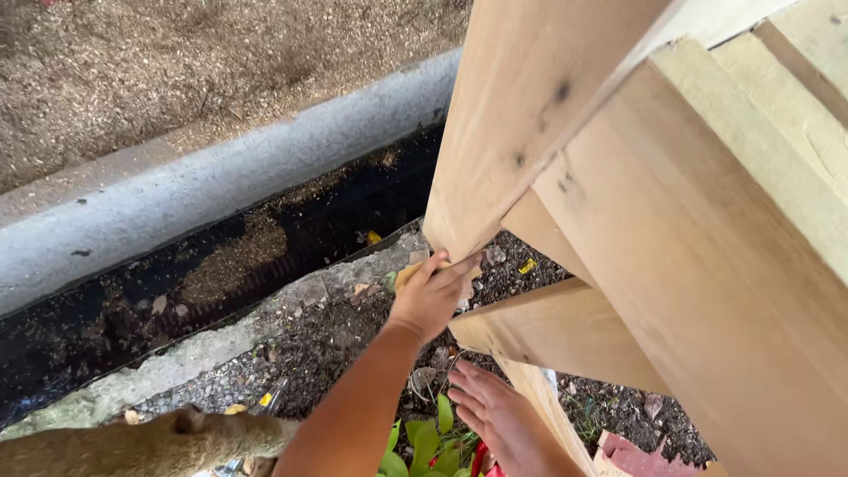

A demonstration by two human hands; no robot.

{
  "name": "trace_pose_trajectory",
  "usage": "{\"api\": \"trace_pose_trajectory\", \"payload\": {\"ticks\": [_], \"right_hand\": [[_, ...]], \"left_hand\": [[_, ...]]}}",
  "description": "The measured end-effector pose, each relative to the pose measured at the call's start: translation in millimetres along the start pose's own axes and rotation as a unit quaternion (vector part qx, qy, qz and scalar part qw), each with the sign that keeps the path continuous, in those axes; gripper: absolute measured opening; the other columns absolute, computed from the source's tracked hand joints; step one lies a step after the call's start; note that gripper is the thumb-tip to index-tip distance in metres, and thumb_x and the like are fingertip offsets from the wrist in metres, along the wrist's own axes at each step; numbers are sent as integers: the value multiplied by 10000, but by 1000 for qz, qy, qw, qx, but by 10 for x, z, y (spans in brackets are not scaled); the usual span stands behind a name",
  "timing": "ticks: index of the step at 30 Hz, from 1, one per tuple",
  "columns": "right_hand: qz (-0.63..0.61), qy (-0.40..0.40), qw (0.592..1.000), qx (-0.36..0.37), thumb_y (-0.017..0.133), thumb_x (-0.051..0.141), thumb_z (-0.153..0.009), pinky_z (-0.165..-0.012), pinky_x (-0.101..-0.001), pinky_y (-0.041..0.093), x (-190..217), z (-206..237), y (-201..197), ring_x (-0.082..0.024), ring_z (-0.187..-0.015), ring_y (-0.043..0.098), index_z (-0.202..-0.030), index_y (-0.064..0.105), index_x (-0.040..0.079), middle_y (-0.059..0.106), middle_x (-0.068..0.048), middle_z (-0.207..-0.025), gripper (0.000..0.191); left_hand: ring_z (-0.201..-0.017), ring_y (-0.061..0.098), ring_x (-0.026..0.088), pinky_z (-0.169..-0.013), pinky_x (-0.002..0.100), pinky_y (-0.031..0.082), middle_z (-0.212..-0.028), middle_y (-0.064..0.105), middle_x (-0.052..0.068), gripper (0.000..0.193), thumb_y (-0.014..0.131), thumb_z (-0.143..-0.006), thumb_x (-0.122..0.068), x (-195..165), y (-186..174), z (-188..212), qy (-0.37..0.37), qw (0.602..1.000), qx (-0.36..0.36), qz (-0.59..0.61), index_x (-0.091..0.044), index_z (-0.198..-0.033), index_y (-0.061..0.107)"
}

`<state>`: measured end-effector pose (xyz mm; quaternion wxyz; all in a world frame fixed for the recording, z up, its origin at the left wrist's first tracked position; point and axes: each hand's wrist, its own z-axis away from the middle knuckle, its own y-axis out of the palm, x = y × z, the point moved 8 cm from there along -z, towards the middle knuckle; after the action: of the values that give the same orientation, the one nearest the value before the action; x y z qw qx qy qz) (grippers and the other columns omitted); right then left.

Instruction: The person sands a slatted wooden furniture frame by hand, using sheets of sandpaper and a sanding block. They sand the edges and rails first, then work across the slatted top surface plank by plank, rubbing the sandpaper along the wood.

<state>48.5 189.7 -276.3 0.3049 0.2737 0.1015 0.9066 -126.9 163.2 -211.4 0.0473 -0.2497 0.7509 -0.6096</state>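
Planks (707, 265) filled the right, leaning; left hand (430, 296) gripped one plank's bottom corner (450, 243) at 6 o'clock to steady it, right hand (495, 411) open flat against another plank (565, 331) below.

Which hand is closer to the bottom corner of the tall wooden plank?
Left. The left hand touches the tall plank at its bottom corner; the right hand is lower, beside the slanted plank.

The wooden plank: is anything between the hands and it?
Nothing visible is. The left hand already touches the bottom corner of the wooden plank, with something small and yellowish under its fingers. The right hand is open, low beside the lower board, with no object between them.
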Motion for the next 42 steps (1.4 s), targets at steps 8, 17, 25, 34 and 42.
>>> {"api": "trace_pose_trajectory", "payload": {"ticks": [8, 17, 25, 34, 42], "right_hand": [[-32, 20, 999, 10, 465, 331, -1012, -1229, -436, 324, -71, 57, 84, -316, -1469, 464, -1550, 377, 40, 484, -186, -1579, 618], [-18, 13, 1000, 1, 436, 354, -999, -1180, -420, 375, -132, -83, -147, -282, -1413, 533, -1522, 448, 81, 580, -141, -1524, 591], [-21, 40, 999, -16, 514, 355, -989, -1071, -394, 438, -215, -1, 22, -229, -1180, 610, -1456, 556, 100, 655, -110, -1373, 534], [-15, 67, 997, -44, 548, 296, -993, -758, -295, 422, -344, -54, -93, -130, -851, 544, -1399, 629, 113, 716, -37, -1167, 453], [6, 27, 997, -78, 515, 287, -1004, -917, -318, 468, -309, -50, -130, -158, -1013, 607, -1399, 626, 114, 695, -52, -1202, 445]], "left_hand": [[-1471, 342, 29, -1195, 449, 215, -1498, 551, -78, 462, 571, -946, -254, 250, -739, -57, -13, 987, -154, 42, -134, -1365, 724], [-1501, 303, 86, -1127, 465, 271, -1580, 522, -76, 353, 583, -870, -278, -6, -50, -216, -1, 995, -93, -17, -151, -1142, 768], [-1495, 293, 87, -1154, 520, 231, -1557, 496, -32, 424, 548, -893, -264, 136, -755, -67, -45, 987, -153, -5, -148, -1229, 778], [-1475, 323, 87, -1205, 398, 189, -1559, 534, -45, 384, 551, -886, -317, 33, -248, -122, 23, 996, -68, -58, -147, -1151, 771], [-1514, 294, 72, -1244, 439, 186, -1589, 491, -40, 386, 569, -924, -272, 55, -361, -89, -17, 987, -160, -1, -121, -1213, 777]]}}
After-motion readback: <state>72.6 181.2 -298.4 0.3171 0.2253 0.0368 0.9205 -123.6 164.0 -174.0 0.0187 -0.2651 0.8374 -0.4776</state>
